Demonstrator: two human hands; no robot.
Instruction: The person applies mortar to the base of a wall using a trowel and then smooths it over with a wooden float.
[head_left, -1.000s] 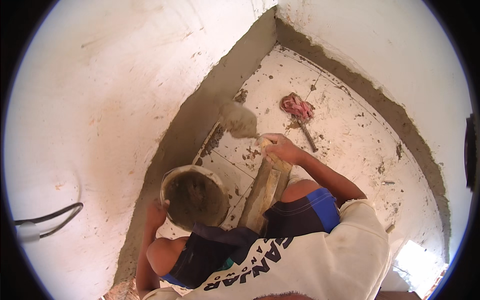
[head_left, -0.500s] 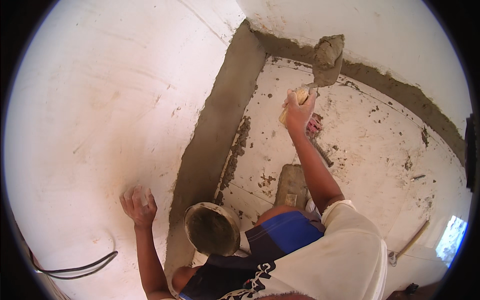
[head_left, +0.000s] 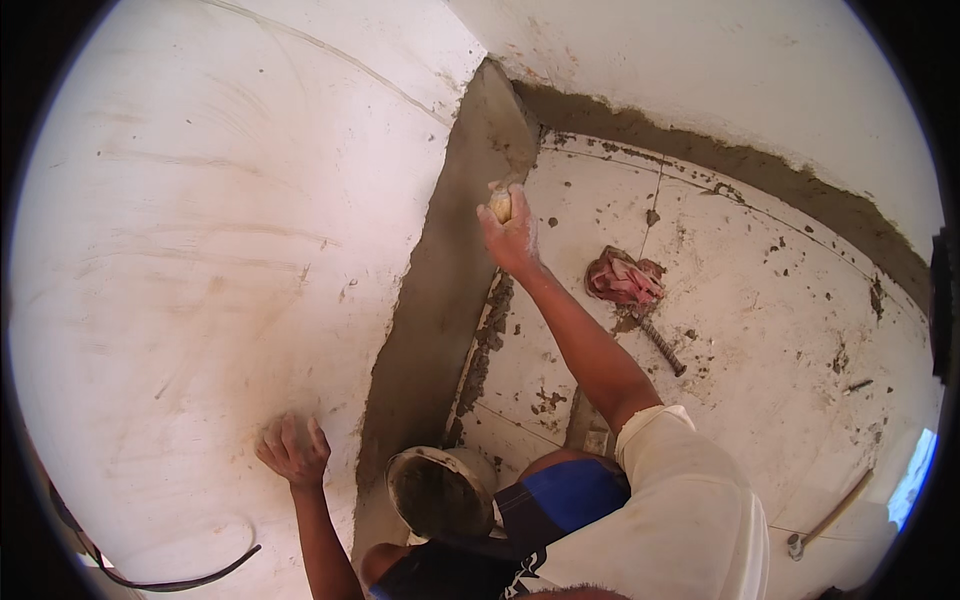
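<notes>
My right hand (head_left: 510, 230) grips the pale handle of a trowel (head_left: 504, 118), whose grey blade lies against the wet mortar band (head_left: 410, 330) near the corner where the walls meet. My left hand (head_left: 293, 452) is open, fingers apart and curved, against the white left wall (head_left: 225, 300). A bucket (head_left: 438, 490) with grey mortar inside stands beside my knees.
A pink crumpled rag (head_left: 625, 285) and a ribbed metal bar (head_left: 660, 345) lie on the tiled floor, among mortar lumps. A hammer-like tool (head_left: 840, 505) lies at the right. A grey board (head_left: 590, 430) is partly behind my arm. A black cable (head_left: 190, 580) is at lower left.
The trowel has risen from near the bucket, carried a mortar lump, then swung left onto the corner's band. My left hand has left the bucket rim for the wall.
</notes>
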